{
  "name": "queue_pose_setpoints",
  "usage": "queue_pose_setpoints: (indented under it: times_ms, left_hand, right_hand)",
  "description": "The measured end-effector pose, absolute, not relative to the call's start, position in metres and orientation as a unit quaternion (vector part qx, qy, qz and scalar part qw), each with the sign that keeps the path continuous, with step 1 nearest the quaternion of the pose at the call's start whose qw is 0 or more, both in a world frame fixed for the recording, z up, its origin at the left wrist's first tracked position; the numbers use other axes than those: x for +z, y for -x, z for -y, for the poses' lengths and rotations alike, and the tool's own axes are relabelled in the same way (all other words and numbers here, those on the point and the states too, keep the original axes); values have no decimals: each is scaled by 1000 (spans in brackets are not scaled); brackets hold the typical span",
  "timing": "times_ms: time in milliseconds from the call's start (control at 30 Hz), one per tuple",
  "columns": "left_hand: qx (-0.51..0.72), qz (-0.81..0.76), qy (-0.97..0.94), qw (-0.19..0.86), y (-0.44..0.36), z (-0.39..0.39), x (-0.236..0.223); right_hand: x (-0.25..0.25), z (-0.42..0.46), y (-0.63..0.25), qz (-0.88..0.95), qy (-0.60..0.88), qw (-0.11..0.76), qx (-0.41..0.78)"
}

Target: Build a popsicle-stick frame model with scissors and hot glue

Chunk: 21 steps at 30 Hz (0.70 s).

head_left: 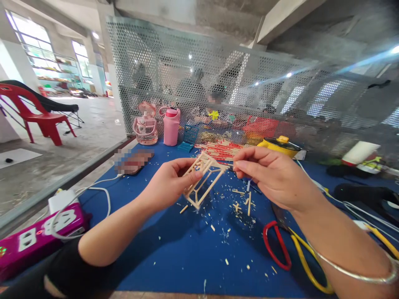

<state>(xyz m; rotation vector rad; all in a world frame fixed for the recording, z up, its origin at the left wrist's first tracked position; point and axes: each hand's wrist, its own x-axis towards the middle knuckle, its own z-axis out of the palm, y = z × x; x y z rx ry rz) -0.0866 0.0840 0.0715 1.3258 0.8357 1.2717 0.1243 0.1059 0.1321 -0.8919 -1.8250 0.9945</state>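
My left hand (174, 180) is closed around a small frame (209, 187) built of thin wooden sticks, held tilted above the table. Its thumb presses on the near bars. To the right of the frame, my right hand (271, 172) is pinched, thumb against fingers, near the frame's upper right corner. Whatever sits in that pinch is too small or hidden to make out. Below the hands lie short cut stick pieces (249, 204) and pale scraps. Behind the frame spreads a pile of wooden sticks (218, 149) with red parts.
Scissors (277, 245) with red and yellow handles lie under my right forearm. A purple power strip (43, 236) and white cable are at left, near a phone (134, 162). Pink bottles (171, 128) and a yellow lidded pan (279, 145) stand before a perforated metal screen (174, 54); people sit beyond.
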Motion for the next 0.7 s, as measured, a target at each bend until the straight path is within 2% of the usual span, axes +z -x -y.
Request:
queue_pose_setpoints:
  times_ms: [233, 400, 600, 700]
  left_hand:
    - [604, -331, -452, 567, 50, -73, 60]
    - [603, -308, -459, 575, 41, -73, 56]
    - [607, -301, -452, 580, 41, -69, 55]
    - [612, -289, -447, 585, 41, -66, 55]
  right_hand:
    - [121, -99, -119, 704, 348, 453, 421]
    - [125, -97, -111, 743, 356, 479, 302]
    - [118, -85, -106, 779, 401, 436, 206]
    - [112, -81, -101, 810, 387, 431, 89]
